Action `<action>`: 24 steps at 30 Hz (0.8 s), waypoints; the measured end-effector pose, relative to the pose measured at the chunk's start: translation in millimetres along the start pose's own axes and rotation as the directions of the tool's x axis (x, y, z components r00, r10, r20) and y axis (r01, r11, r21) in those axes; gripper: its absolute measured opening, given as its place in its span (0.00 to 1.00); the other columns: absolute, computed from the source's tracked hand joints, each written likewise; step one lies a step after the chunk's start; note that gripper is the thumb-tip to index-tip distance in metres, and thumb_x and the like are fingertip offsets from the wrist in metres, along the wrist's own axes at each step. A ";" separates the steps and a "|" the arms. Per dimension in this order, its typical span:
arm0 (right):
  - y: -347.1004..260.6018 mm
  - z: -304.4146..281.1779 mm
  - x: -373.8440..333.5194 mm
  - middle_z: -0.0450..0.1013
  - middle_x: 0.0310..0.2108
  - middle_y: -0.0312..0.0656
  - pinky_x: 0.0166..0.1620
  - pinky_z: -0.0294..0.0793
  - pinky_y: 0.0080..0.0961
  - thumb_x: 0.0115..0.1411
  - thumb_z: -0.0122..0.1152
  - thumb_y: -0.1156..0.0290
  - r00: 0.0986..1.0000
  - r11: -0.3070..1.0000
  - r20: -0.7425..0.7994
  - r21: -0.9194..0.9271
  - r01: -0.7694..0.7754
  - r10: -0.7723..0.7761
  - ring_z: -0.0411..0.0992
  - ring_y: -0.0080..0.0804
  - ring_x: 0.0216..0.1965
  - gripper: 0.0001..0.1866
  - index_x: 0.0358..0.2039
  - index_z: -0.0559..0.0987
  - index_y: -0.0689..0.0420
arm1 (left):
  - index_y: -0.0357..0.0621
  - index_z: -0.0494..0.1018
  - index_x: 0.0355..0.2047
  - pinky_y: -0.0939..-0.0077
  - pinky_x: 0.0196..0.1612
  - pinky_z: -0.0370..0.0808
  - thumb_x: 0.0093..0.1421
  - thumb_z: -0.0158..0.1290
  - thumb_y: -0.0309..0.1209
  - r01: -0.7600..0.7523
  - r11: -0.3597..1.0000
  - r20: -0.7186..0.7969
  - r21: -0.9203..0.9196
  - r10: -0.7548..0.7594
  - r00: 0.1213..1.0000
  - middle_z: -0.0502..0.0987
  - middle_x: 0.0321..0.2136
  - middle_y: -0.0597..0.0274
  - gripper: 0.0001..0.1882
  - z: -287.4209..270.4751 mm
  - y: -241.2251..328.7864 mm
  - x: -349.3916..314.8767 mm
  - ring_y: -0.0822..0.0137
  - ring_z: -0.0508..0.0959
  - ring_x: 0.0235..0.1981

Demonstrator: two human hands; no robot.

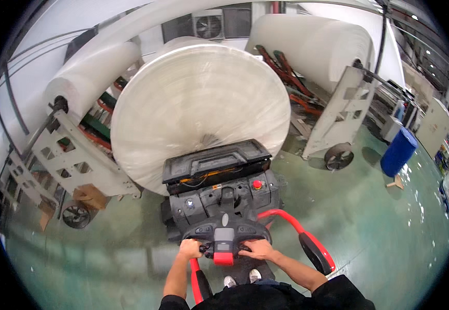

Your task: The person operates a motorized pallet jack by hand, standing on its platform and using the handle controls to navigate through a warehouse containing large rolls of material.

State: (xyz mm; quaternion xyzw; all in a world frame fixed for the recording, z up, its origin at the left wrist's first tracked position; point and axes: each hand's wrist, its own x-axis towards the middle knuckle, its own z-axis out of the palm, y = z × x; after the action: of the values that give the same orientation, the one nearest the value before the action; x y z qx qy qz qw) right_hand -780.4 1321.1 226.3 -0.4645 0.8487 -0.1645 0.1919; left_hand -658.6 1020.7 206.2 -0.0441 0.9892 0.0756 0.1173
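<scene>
I stand at a black and red electric pallet truck (191,204), with both hands on its tiller head (224,235). My left hand (190,249) is wrapped round the left grip. My right hand (258,249) is closed on the right grip, its thumb side near the controls. Between them sits a red button block (223,259) at the tiller's end. Red side arms (286,217) with black pads flank me. Directly ahead of the truck stands a huge wrapped white roll (198,98), its round end facing me. The forks are hidden.
White rolls hang on stands at the left (87,77) and right (312,44). Their pale frames (338,113) have wheels (338,156) on the floor. A blue drum (398,151) stands at the right. Cardboard (90,197) leans by the left frame. The green floor (105,258) is shiny.
</scene>
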 end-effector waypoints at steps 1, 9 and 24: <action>5.9 -0.9 -0.1 0.75 0.37 0.50 0.41 0.71 0.41 0.56 0.40 0.34 0.999 1.000 -0.036 0.002 0.020 -0.020 0.73 0.49 0.39 0.36 0.47 0.73 0.54 | 0.62 0.80 0.33 0.63 0.35 0.77 0.37 0.56 0.42 -0.009 1.000 -0.027 -0.029 0.008 1.000 0.79 0.23 0.54 0.19 -1.7 6.8 -1.4 0.56 0.79 0.28; 8.7 -27.7 1.2 0.76 0.31 0.47 0.38 0.71 0.41 0.58 0.42 0.42 0.993 0.994 0.072 -0.049 -0.093 0.096 0.74 0.47 0.37 0.26 0.39 0.78 0.49 | 0.51 0.81 0.29 0.60 0.36 0.77 0.41 0.56 0.51 0.025 0.999 0.012 -0.034 -0.025 1.000 0.79 0.24 0.51 0.21 11.1 15.8 9.1 0.53 0.80 0.30; 24.9 -27.3 -8.4 0.74 0.22 0.51 0.32 0.70 0.44 0.58 0.43 0.42 1.000 0.999 -0.002 -0.044 -0.029 0.029 0.74 0.49 0.28 0.27 0.27 0.80 0.52 | 0.67 0.75 0.44 0.63 0.37 0.75 0.39 0.53 0.34 0.022 0.990 0.055 -0.136 -0.015 0.998 0.79 0.37 0.61 0.27 6.6 41.4 -8.8 0.59 0.78 0.37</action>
State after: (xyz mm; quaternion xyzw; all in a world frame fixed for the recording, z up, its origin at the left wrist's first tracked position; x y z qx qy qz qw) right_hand -807.4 1343.9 240.2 -0.4562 0.8589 -0.1434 0.1834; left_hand -652.9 1063.1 207.7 -0.0592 0.9778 0.1433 0.1412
